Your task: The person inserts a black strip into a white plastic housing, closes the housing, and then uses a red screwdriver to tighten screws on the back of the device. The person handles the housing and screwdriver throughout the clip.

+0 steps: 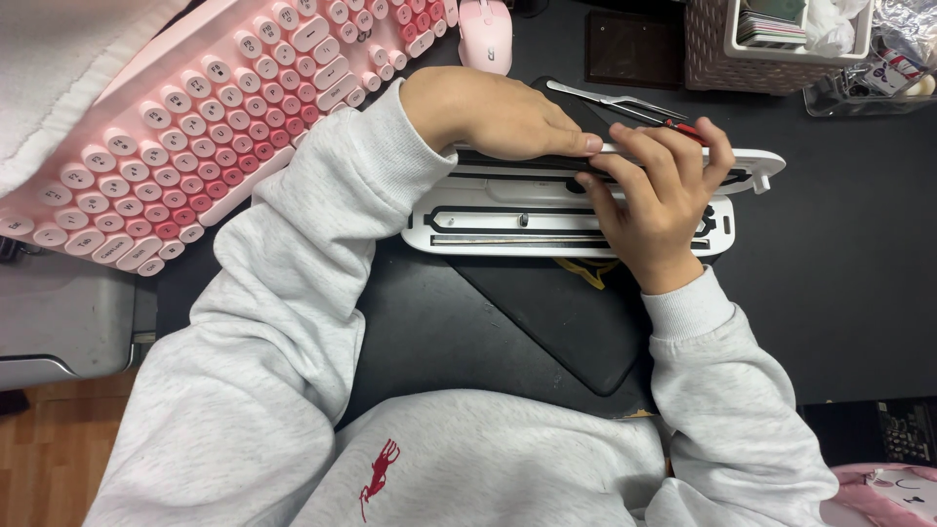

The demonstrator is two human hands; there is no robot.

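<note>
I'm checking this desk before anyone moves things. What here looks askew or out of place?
The pink keyboard lies diagonally, pushed to the desk's far left. The long white device lies opened, its inner channels showing, both hands on it: left hand, right hand. A yellow piece pokes out beneath it. Nothing spilled.

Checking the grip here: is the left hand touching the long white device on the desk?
Touching. The head view shows the left hand pressed along the top edge of the white device, its fingertips lying on the dark strip with no gap.
</note>
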